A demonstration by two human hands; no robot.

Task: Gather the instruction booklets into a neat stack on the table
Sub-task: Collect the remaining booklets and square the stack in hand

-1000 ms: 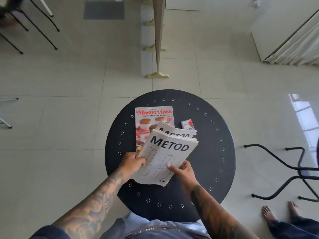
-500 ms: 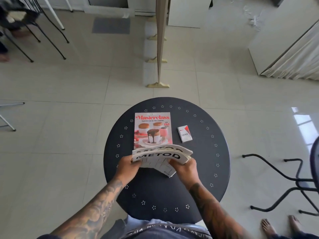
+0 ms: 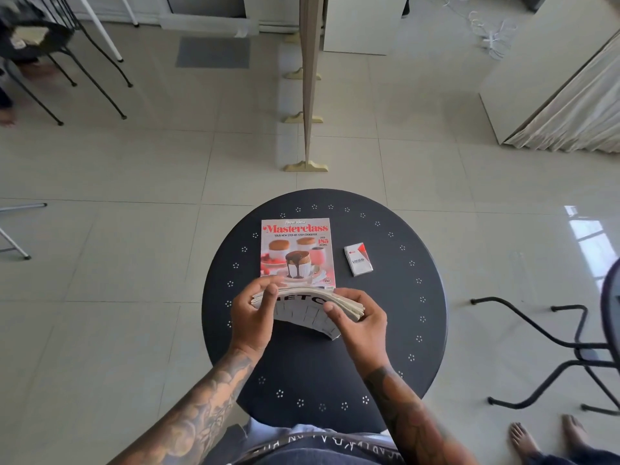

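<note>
— Which step is this?

— Squaring up, I'd say. The left hand and the right hand each clasp one side of the bundle of instruction booklets, which bows between them above the round black table, just in front of the cookbook.

— And next?

— Probably tapping the edges flush, then laying the bundle flat — clear of the small white pack.

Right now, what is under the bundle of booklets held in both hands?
Under the booklets the bare black table shows toward the person. The bundle's far edge hides the cookbook's near edge; whether they touch cannot be told.
</note>
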